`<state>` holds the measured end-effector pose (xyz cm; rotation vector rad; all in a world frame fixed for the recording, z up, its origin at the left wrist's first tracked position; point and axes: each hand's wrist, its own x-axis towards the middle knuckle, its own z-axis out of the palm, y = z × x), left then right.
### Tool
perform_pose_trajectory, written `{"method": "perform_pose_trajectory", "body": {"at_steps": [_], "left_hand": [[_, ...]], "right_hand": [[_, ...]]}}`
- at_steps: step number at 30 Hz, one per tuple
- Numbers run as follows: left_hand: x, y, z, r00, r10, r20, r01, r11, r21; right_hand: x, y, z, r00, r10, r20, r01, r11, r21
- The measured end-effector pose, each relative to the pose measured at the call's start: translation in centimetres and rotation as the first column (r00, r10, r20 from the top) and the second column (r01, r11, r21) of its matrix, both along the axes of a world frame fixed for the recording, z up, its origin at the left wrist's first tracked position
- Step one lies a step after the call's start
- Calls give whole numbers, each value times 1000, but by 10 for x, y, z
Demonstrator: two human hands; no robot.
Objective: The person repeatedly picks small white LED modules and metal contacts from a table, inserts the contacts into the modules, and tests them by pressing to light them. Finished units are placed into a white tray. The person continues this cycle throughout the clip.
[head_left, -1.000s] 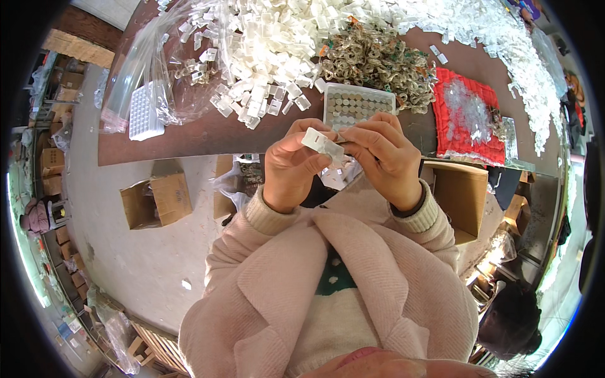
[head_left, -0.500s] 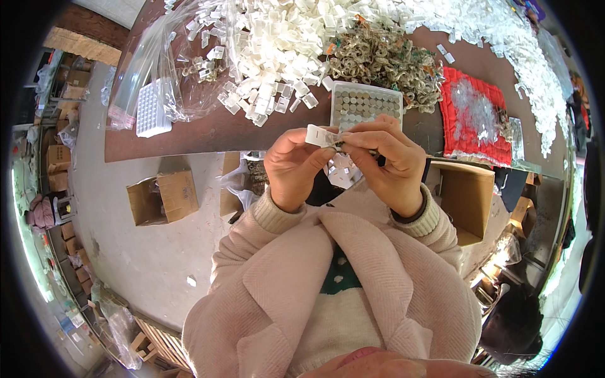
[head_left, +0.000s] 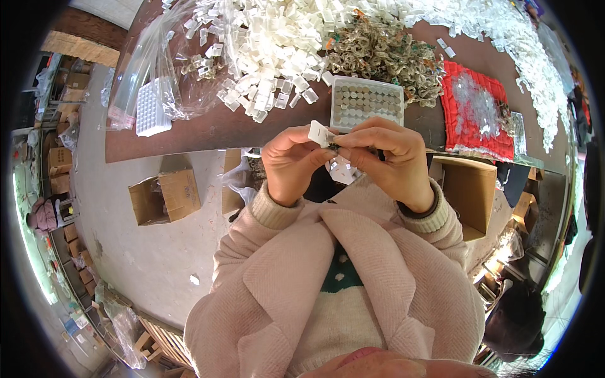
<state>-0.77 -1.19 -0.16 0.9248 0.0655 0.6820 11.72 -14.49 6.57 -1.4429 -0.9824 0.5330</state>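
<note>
In front of my chest, over the table's near edge, my left hand point(head_left: 287, 165) pinches a small white plastic case point(head_left: 320, 133) between thumb and fingers. My right hand point(head_left: 398, 160) is closed at the case's right side, thumb and forefinger pressed on a small dark part point(head_left: 334, 146) that meets the case. The fingers cover most of that part, so its kind does not show. Just beyond my right hand is a clear plastic box point(head_left: 401, 106) with rows of round, coin-like metal discs.
Heaped white plastic cases point(head_left: 283, 47) cover the brown table point(head_left: 217, 135), beside a tangled pile of small wired parts point(head_left: 384, 57). A red pad point(head_left: 472, 113) lies to the right, a white gridded tray point(head_left: 151, 107) under clear film to the left. Cardboard boxes point(head_left: 179, 194) stand below.
The white case has tilted more upright in my left hand. My right fingers have shifted slightly and uncover more of the disc box.
</note>
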Motion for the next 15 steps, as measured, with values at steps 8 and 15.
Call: {"method": "perform_pose_trajectory", "body": {"at_steps": [8, 15], "left_hand": [[5, -5, -6, 983, 172, 63, -175, 984, 44], [9, -18, -4, 962, 266, 68, -269, 962, 38]], "right_hand": [[-11, 6, -12, 998, -59, -9, 59, 997, 49], [-23, 13, -16, 968, -238, 85, 235, 971, 42]]}}
